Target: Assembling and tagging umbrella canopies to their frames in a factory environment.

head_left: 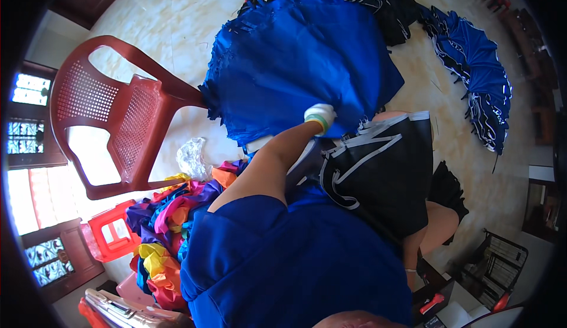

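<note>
My left hand (320, 117), in a white knit glove with a green and yellow cuff, rests at the near edge of a large spread of blue cloth (295, 56). Its fingers look curled in against the cloth, which creases around them. Across my right thigh lies a black cloth piece (384, 174) with pale grey edging and loose trim strips. My right forearm runs up beside my body and passes beneath this black piece, so my right hand is hidden. The blue cloth looks like a layered stack, with ragged edges at its left.
A dark red plastic chair (136, 121) stands left, against the blue stack. Rainbow-coloured cloth (171, 216) is heaped beside me, near clear plastic wrap (193, 158) and a red plastic stool (115, 233). Blue-and-black cloth bundles (481, 74) lie right; a black rack (493, 263) stands lower right.
</note>
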A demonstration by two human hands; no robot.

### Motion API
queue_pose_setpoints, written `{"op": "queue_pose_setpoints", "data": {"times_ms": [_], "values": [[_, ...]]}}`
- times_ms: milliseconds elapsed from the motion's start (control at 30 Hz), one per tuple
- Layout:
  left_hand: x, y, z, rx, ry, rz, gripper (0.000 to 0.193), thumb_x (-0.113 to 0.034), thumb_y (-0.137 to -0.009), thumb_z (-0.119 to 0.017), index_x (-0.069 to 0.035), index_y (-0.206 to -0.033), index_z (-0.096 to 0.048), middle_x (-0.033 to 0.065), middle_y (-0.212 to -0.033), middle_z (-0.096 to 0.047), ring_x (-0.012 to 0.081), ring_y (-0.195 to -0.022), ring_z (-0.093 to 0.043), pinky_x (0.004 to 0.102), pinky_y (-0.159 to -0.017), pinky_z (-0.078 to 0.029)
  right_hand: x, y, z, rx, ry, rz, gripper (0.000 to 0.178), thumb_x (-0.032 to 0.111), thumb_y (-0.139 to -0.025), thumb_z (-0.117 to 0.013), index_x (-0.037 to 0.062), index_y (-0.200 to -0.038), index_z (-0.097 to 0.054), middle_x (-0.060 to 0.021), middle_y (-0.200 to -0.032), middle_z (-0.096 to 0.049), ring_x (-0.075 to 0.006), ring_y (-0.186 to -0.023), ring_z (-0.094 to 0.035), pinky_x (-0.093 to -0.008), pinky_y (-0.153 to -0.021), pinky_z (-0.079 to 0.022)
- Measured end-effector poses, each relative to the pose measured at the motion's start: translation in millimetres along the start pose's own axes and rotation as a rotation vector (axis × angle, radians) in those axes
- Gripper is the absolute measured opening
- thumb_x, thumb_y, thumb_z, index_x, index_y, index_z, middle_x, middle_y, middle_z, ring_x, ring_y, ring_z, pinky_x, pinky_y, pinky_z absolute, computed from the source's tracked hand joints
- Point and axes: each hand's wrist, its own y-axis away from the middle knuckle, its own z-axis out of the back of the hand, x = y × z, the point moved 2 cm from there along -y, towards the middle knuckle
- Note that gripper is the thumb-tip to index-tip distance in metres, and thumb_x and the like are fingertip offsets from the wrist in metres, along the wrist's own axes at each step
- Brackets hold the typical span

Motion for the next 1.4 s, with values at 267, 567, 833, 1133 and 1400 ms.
{"op": "queue_pose_setpoints", "data": {"times_ms": [267, 567, 833, 1133, 1400], "values": [[61.7, 35.1, 24.6, -1.245, 0.162, 0.236, 0.057, -0.040, -0.076, -0.072, -0.004, -0.117, -0.055, 0.0198, -0.122, -0.055, 0.0389, -0.110, -0.056, 0.0457, -0.089, -0.047, 2.2, -3.6, -3.7, -0.127, -0.092, 0.150, 0.035, 0.012, -0.085, -0.057, -0.0059, -0.115, -0.057, -0.0234, -0.113, -0.062, -0.0355, -0.106, -0.059, -0.0386, -0.088, -0.046], [196.5, -30.2, 41.4, -0.449, 1.665, 0.702, 0.063, -0.031, -0.075, -0.076, 0.000, -0.122, -0.050, 0.0232, -0.125, -0.053, 0.0374, -0.109, -0.056, 0.0422, -0.091, -0.046, -4.5, -5.7, -5.0, -0.070, 0.049, 0.189, 0.034, 0.006, -0.083, -0.056, -0.0045, -0.115, -0.057, -0.0216, -0.111, -0.062, -0.0350, -0.105, -0.058, -0.0375, -0.089, -0.045], [-6.9, 42.5, 135.1, -0.815, 1.218, 0.164, 0.030, -0.023, -0.085, -0.068, -0.005, -0.069, -0.051, 0.0044, -0.056, -0.050, 0.0139, -0.041, -0.047, 0.0289, -0.040, -0.038, 39.4, -30.8, 47.7, -0.344, -0.224, 0.054, 0.020, 0.010, -0.094, -0.051, 0.0005, -0.111, -0.057, -0.0081, -0.104, -0.061, -0.0148, -0.091, -0.057, -0.0255, -0.079, -0.046], [-164.5, 217.4, 160.9, -0.774, -0.418, -1.263, 0.020, -0.027, -0.075, -0.071, -0.010, -0.077, -0.060, 0.0052, -0.069, -0.055, 0.0238, -0.057, -0.056, 0.0345, -0.047, -0.043, 228.6, -142.0, 74.3, 0.418, -0.714, 0.149, 0.050, 0.037, -0.092, -0.058, 0.0028, -0.128, -0.051, -0.0050, -0.108, -0.061, -0.0161, -0.084, -0.060, -0.0281, -0.068, -0.051], [-135.9, 274.0, 206.4, -0.652, 0.343, -1.215, 0.037, -0.034, -0.077, -0.069, -0.007, -0.101, -0.064, 0.0105, -0.084, -0.065, 0.0262, -0.068, -0.064, 0.0326, -0.061, -0.051, 231.8, -137.9, -7.0, 0.065, -0.588, 0.615, 0.037, 0.016, -0.080, -0.062, -0.0062, -0.109, -0.058, -0.0257, -0.097, -0.064, -0.0336, -0.089, -0.064, -0.0379, -0.079, -0.049]]}}
